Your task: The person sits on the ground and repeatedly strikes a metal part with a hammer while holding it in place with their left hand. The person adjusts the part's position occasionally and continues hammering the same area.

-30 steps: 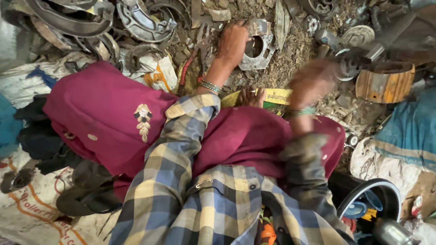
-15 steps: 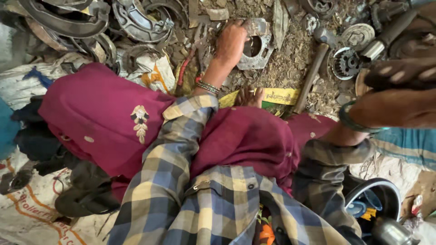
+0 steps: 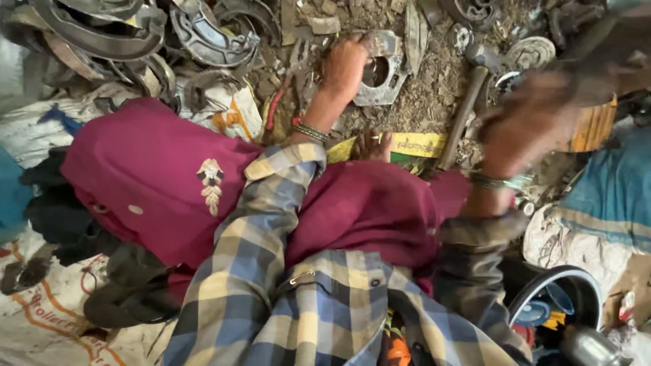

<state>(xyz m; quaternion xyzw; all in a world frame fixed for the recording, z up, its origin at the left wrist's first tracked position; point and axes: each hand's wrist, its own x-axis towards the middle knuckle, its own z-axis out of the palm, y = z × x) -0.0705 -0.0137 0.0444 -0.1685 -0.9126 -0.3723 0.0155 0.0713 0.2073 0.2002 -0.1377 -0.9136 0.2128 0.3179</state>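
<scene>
L hand [image 3: 344, 68] grips metal plate [image 3: 381, 71] by rim: heavy, stiff, sharp-edged; R hand [image 3: 525, 125] blurred, grip can't tell

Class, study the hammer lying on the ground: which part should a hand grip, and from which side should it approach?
Probably the wooden handle of the hammer, from its lower end near the yellow strip. It is long and bare there, while scrap crowds the head.

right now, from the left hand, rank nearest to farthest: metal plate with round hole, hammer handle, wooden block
Measured from the left hand in the head view:
1. Metal plate with round hole: touching the hand, just to its right.
2. Hammer handle: farther right, lying on the dirt.
3. Wooden block: far right, behind the blurred right hand.
</scene>
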